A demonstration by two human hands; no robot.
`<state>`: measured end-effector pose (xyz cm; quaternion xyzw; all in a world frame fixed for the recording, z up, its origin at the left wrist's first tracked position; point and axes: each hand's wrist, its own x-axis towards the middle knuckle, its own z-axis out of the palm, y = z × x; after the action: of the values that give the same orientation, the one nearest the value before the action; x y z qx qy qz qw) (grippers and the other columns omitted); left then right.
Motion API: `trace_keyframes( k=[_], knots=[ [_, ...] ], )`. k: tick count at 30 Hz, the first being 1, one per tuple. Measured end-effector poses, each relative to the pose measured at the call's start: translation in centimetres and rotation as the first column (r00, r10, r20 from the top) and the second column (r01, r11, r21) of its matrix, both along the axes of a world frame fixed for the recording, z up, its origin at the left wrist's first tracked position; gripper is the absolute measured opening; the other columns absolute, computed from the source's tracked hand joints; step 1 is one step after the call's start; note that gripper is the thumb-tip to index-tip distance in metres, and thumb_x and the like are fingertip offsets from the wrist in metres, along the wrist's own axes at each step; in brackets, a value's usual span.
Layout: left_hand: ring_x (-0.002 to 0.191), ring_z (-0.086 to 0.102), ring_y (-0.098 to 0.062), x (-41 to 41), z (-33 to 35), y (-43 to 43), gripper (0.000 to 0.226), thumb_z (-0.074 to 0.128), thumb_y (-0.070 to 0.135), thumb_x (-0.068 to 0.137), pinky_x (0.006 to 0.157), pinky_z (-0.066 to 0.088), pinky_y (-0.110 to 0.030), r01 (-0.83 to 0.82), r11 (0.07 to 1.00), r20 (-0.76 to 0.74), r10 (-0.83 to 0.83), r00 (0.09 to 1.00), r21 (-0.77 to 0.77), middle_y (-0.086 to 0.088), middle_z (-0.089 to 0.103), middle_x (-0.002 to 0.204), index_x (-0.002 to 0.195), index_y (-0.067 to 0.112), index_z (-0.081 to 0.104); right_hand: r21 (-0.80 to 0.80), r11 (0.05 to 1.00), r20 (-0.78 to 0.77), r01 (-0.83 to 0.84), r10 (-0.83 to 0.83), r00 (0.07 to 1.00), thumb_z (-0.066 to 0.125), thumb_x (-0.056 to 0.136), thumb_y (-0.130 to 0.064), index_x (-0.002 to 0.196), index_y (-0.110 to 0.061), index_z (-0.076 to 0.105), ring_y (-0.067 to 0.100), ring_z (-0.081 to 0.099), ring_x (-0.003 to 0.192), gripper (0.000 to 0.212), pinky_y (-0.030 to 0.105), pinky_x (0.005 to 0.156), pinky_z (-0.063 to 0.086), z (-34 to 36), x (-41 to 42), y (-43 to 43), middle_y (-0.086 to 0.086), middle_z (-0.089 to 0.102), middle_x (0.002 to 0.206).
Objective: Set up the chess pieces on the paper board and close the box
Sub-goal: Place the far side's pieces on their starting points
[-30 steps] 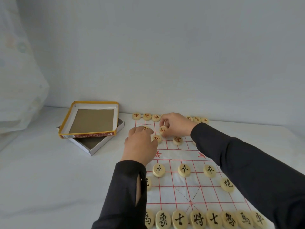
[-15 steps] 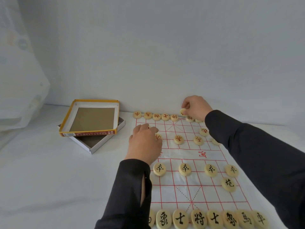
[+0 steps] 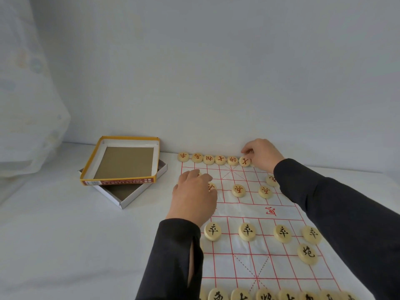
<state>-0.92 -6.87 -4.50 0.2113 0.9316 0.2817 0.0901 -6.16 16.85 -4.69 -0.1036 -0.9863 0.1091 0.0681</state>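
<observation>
The right hand [image 3: 263,155] had its grip closed on a red-marked piece [image 3: 245,161], with thumb and fingertips curled round the disc. The piece sat at the right end of the visible far rank [image 3: 208,159], touching its neighbour. Whether it already lay flat on the paper board [image 3: 249,211] could not be told. The left hand [image 3: 194,198] rested relaxed on the board's far-left area with fingers loosely bent. It partly covered one red soldier [image 3: 211,187] and held nothing visible.

The step in hand appeared to be seating this piece on its far-rank intersection. Recommended procedure:
- Lower the disc flat, character up.
- Centre it on the line crossing.
- Release straight upward without nudging the adjacent disc.
- Use the left hand to press the thin paper flat against sliding.

Black soldiers [image 3: 247,231], a black cannon [image 3: 307,253] and the near rank [image 3: 241,295] stood in place. The right sleeve hid the far-right squares.

Left of the board, the box base [image 3: 138,194] lay on the white surface. The yellow-rimmed lid [image 3: 118,182] rested askew on it, inside up, so closing was not yet done.
</observation>
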Motion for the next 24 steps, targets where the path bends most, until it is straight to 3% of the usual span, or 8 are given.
trace_keyframes(
  k=[3, 8, 14, 24],
  knots=[
    [0.138, 0.02, -0.017, 0.0, -0.1, 0.0, 0.042, 0.043, 0.028, 0.096, 0.111, 0.024, -0.035, 0.002, 1.0, 0.001, -0.002, 1.0, -0.002, 0.004, 0.031, 0.147, 0.138, 0.026, 0.04, -0.027, 1.0, -0.056, -0.001, 0.0, 0.998, 0.048, 0.093, -0.002, 0.113, -0.008, 0.066, 0.022, 0.057, 0.108, 0.027, 0.026, 0.091, 0.043, 0.2, 0.4, 0.5, 0.009, 0.063, 0.117],
    [0.139, 0.018, -0.017, 0.0, -0.2, 0.2, 0.042, 0.043, 0.029, 0.096, 0.112, 0.022, -0.036, 0.008, 1.0, 0.02, -0.008, 1.0, -0.002, 0.004, 0.029, 0.149, 0.138, 0.026, 0.04, 0.012, 0.999, -0.012, -0.03, 0.031, 0.999, 0.048, 0.091, 0.001, 0.113, -0.011, 0.066, 0.019, 0.057, 0.106, 0.031, 0.021, 0.084, 0.04, -0.2, 0.5, 0.6, 0.006, 0.062, 0.116],
    [0.14, 0.017, -0.017, -0.1, -0.4, 0.3, 0.043, 0.044, 0.03, 0.096, 0.113, 0.021, -0.036, 0.01, 1.0, 0.019, -0.01, 1.0, -0.001, 0.004, 0.028, 0.15, 0.138, 0.027, 0.039, 0.086, 0.995, 0.038, -0.047, 0.044, 0.998, 0.061, 0.088, -0.018, 0.098, -0.017, 0.068, 0.017, 0.055, 0.088, 0.012, 0.024, 0.074, 0.042, -1.0, 0.2, 0.2, 0.003, 0.06, 0.101],
    [0.14, 0.017, -0.017, -0.2, -0.5, 0.3, 0.042, 0.044, 0.03, 0.096, 0.112, 0.022, -0.035, 0.007, 1.0, 0.015, -0.008, 1.0, 0.018, 0.004, 0.028, 0.15, 0.138, 0.027, 0.04, 0.143, 0.989, -0.024, -0.049, 0.053, 0.998, 0.064, 0.086, -0.02, 0.091, -0.014, 0.068, 0.012, 0.047, 0.088, 0.008, 0.024, 0.075, 0.04, -2.0, 0.1, -0.3, 0.0, 0.059, 0.093]
  ],
)
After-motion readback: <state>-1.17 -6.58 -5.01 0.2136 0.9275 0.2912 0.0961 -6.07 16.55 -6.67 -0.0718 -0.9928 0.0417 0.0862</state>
